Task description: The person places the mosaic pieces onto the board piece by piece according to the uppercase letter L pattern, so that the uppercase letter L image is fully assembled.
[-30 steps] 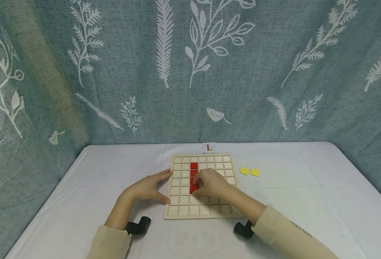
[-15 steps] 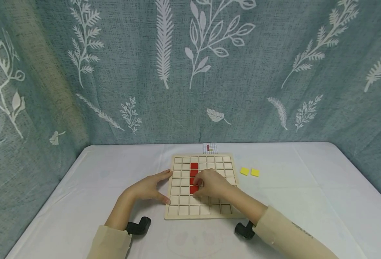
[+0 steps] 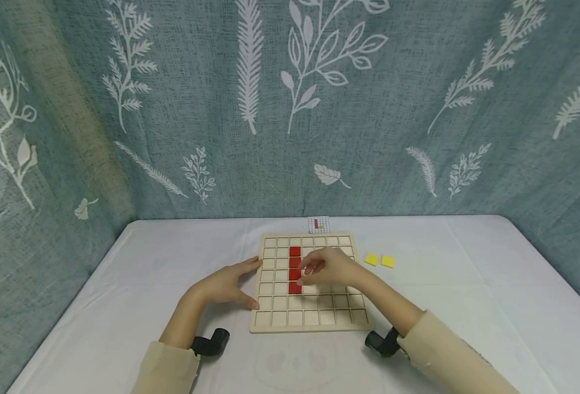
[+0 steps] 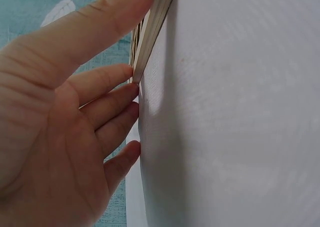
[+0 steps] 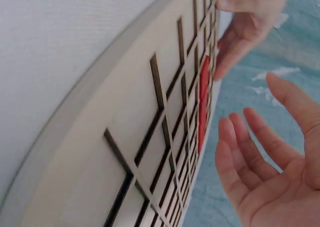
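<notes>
A wooden grid board [image 3: 280, 319] lies on the white table, with a column of red square tiles [image 3: 294, 262] set in its cells. My left hand [image 3: 225, 284] rests at the board's left edge, thumb and fingertips touching the rim; the left wrist view shows the same hand [image 4: 75, 117] with its fingers extended against the side. Above the board, just right of the red column, hovers my right hand [image 3: 331, 266]. In the right wrist view this right hand [image 5: 275, 162] has relaxed, parted fingers, holds nothing and is apart from the board.
Two yellow square tiles [image 3: 379, 261] lie on the table [image 3: 442, 306] right of the board. A small printed grid card [image 3: 319, 224] with red and yellow marks lies behind the board. A patterned blue-green curtain [image 3: 270, 164] hangs around the table's back and sides.
My right hand has lifted off the lowest red tile and moved up and slightly right, its fingers loosening. The red tile stays in its cell. My left hand has not moved.
</notes>
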Demonstrator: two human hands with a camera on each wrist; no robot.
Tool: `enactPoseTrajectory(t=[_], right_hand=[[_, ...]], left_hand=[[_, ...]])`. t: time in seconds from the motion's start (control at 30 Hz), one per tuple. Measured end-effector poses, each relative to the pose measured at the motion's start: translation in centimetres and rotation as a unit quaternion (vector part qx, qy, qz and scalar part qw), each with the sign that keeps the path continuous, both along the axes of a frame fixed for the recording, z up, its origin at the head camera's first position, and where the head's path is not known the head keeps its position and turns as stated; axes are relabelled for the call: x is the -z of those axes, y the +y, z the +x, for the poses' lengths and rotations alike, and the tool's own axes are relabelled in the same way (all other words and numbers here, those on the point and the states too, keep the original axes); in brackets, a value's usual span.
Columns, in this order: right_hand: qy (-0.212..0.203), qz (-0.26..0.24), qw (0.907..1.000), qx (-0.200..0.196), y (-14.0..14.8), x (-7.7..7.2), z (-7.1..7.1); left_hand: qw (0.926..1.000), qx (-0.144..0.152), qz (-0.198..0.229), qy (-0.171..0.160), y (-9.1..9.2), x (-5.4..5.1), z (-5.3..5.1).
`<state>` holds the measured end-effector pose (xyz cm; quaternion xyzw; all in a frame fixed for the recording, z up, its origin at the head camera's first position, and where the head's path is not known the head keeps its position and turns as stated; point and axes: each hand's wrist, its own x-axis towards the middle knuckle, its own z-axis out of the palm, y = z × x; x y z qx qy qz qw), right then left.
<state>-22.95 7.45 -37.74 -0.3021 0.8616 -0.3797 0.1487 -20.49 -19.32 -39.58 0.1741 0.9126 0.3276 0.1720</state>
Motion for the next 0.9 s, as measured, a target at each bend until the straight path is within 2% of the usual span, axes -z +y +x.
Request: enactPoseTrajectory(t=[0.13,0.27,0.6,0.77,0.9], right_hand=[[-0.034,-0.015,0.9993,0.008,1.1,0.0,0.0],[-0.044,-0.019,0.9987,0.019,2.3,0.1,0.3],[-0.037,-0.026,0.9972,0.059,6.0,0.7,0.7],[-0.016,-0.016,0.9954,0.093,7.8,1.1,0.7],[-0.017,-0.010,0.9917,0.127,9.1,1.1,0.9]], left_hand=[[1.0000,0.000,0.001,0.000,0.0,0.1,0.0],[1.0000,0.000,-0.005,0.002,0.0,0.1,0.0],[0.9999,0.004,-0.009,0.010,-0.4,0.5,0.0],[0.9999,0.008,-0.004,0.013,-0.4,0.6,0.0],[0.9998,0.009,-0.004,0.015,-0.3,0.5,0.1]])
